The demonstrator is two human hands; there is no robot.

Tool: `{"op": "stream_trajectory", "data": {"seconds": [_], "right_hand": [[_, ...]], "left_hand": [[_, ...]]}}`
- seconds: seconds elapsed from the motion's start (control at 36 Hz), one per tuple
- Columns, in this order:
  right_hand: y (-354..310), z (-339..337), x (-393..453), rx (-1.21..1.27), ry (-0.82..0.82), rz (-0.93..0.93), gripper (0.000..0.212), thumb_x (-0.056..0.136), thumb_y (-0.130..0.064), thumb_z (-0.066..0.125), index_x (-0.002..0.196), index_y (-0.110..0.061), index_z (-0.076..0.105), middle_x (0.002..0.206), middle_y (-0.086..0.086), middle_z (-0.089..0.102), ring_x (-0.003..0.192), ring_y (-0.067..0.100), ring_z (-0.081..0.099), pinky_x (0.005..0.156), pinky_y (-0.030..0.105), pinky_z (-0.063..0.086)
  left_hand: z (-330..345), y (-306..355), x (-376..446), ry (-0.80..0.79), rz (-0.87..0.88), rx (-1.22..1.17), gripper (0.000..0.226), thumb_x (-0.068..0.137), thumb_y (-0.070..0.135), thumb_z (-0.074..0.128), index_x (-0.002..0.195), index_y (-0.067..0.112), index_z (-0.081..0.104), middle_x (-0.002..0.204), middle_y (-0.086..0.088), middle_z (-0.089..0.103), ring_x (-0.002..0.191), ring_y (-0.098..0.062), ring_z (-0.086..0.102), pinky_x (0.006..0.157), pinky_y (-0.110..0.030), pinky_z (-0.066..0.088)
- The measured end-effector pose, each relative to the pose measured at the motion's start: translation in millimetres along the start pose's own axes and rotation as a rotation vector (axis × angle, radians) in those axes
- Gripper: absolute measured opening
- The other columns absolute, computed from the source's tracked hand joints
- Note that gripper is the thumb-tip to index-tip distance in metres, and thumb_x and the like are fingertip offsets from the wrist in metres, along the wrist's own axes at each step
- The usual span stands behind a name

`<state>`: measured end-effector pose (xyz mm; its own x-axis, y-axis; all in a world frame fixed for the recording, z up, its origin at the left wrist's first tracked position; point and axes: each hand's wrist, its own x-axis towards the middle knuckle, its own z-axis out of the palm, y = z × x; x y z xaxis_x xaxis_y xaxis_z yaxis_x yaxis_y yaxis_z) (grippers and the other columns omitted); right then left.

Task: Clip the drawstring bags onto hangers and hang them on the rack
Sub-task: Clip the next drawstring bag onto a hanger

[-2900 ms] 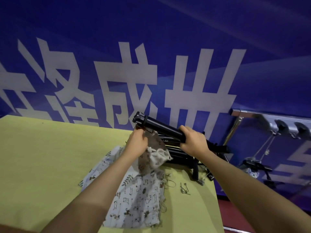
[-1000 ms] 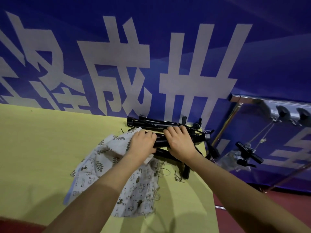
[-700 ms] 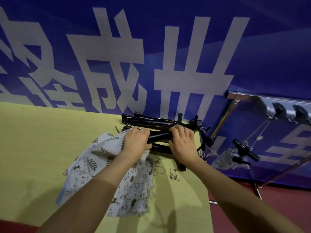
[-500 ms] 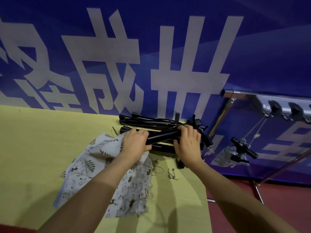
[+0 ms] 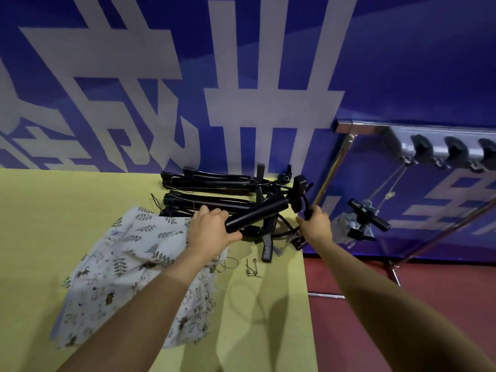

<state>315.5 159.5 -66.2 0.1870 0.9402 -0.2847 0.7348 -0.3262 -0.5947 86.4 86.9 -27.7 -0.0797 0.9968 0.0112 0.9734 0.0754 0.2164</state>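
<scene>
A black clip hanger [image 5: 257, 213] is lifted a little above the pile of black hangers [image 5: 214, 189] at the table's back right corner. My left hand [image 5: 212, 232] grips the hanger's thick bar at its left end. My right hand [image 5: 316, 226] holds the curved hook end on the right, just past the table edge. Under my left forearm lie several white printed drawstring bags [image 5: 128, 264], spread on the yellow table [image 5: 53, 237]. The chrome rack [image 5: 359, 128] stands to the right, and one hanger with a bag [image 5: 359, 221] hangs from it.
Small metal pins [image 5: 252, 268] lie on the table near its right edge. A blue banner wall [image 5: 241, 76] rises directly behind the table. Dark hooks [image 5: 453, 149] sit along the rack's rail. Red floor [image 5: 402, 304] shows between table and rack.
My right hand slid off the hanger's bar to its hook end on the right. The hanger rose slightly from the pile and tilted. My left hand kept its grip on the bar.
</scene>
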Motion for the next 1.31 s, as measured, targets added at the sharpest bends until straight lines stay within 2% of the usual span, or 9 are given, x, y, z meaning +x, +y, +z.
{"op": "stream_trajectory", "data": {"seconds": [0.17, 0.28, 0.36, 0.44, 0.61, 0.86, 1.06, 1.19, 1.31], "right_hand": [[10, -2, 7, 0.357, 0.11, -0.097, 0.027, 0.089, -0.011, 0.06, 0.116, -0.01, 0.056, 0.112, 0.01, 0.064, 0.089, 0.023, 0.06, 0.088, 0.037, 0.048], [12, -3, 5, 0.582, 0.137, -0.135, 0.031, 0.089, -0.004, 0.06, 0.118, -0.008, 0.05, 0.099, -0.001, 0.056, 0.091, 0.019, 0.057, 0.085, 0.038, 0.052], [16, -2, 10, 0.433, 0.095, -0.134, 0.034, 0.09, -0.002, 0.057, 0.123, -0.005, 0.05, 0.109, 0.003, 0.057, 0.097, 0.017, 0.054, 0.082, 0.028, 0.044], [27, 1, 15, 0.279, 0.067, -0.042, 0.027, 0.088, 0.0, 0.054, 0.115, -0.001, 0.059, 0.111, 0.014, 0.065, 0.096, 0.029, 0.061, 0.078, 0.034, 0.049], [34, 10, 12, -0.108, 0.101, -0.113, 0.033, 0.09, -0.019, 0.057, 0.122, -0.015, 0.057, 0.129, 0.01, 0.051, 0.122, 0.033, 0.042, 0.103, 0.042, 0.028], [-22, 15, -5, 0.027, 0.104, -0.373, 0.021, 0.093, -0.018, 0.054, 0.112, -0.013, 0.06, 0.113, 0.009, 0.055, 0.109, 0.028, 0.047, 0.092, 0.038, 0.033], [-68, 43, -53, 0.237, -0.22, -0.501, 0.015, 0.092, -0.033, 0.058, 0.094, -0.018, 0.061, 0.083, -0.002, 0.06, 0.076, 0.013, 0.056, 0.072, 0.034, 0.048], [-103, 64, -91, 0.174, -0.398, -0.464, 0.038, 0.092, -0.044, 0.054, 0.114, -0.014, 0.057, 0.097, 0.005, 0.066, 0.085, 0.019, 0.06, 0.069, 0.03, 0.045], [-124, 75, -115, 0.269, -0.621, -0.386, 0.039, 0.093, -0.03, 0.056, 0.127, -0.01, 0.052, 0.105, 0.005, 0.063, 0.079, 0.013, 0.058, 0.068, 0.023, 0.046]], "left_hand": [[12, 9, 10, -0.021, -0.081, -0.064, 0.039, 0.077, 0.053, 0.06, 0.094, 0.018, 0.062, 0.084, 0.004, 0.053, 0.092, -0.02, 0.044, 0.077, -0.031, 0.038], [17, 10, 15, -0.033, -0.132, -0.093, 0.036, 0.077, 0.052, 0.062, 0.093, 0.02, 0.061, 0.083, 0.003, 0.055, 0.095, -0.021, 0.047, 0.076, -0.032, 0.042], [21, 9, 14, -0.016, -0.174, -0.156, 0.029, 0.075, 0.05, 0.064, 0.08, 0.022, 0.056, 0.076, 0.005, 0.052, 0.092, -0.02, 0.047, 0.07, -0.031, 0.043], [22, 11, 12, 0.032, -0.23, -0.238, 0.029, 0.075, 0.045, 0.065, 0.07, 0.02, 0.05, 0.066, 0.006, 0.046, 0.086, -0.021, 0.046, 0.063, -0.031, 0.043], [19, 6, 16, 0.048, -0.28, -0.304, 0.027, 0.076, 0.04, 0.064, 0.067, 0.019, 0.05, 0.069, 0.003, 0.053, 0.087, -0.022, 0.047, 0.062, -0.032, 0.048], [0, 6, 6, 0.103, -0.22, -0.371, 0.022, 0.079, 0.038, 0.063, 0.076, 0.019, 0.053, 0.079, 0.005, 0.052, 0.088, -0.021, 0.041, 0.068, -0.031, 0.036], [-34, -12, -13, 0.233, -0.207, -0.538, 0.018, 0.081, 0.032, 0.064, 0.079, 0.016, 0.055, 0.072, 0.006, 0.049, 0.089, -0.021, 0.04, 0.068, -0.032, 0.036], [-56, -34, -32, 0.339, -0.231, -0.63, 0.02, 0.083, 0.029, 0.064, 0.085, 0.01, 0.06, 0.071, 0.009, 0.046, 0.094, -0.024, 0.043, 0.078, -0.04, 0.045], [-69, -50, -46, 0.37, -0.242, -0.655, 0.02, 0.084, 0.032, 0.062, 0.085, 0.013, 0.056, 0.075, 0.001, 0.051, 0.093, -0.021, 0.04, 0.073, -0.033, 0.038]]}}
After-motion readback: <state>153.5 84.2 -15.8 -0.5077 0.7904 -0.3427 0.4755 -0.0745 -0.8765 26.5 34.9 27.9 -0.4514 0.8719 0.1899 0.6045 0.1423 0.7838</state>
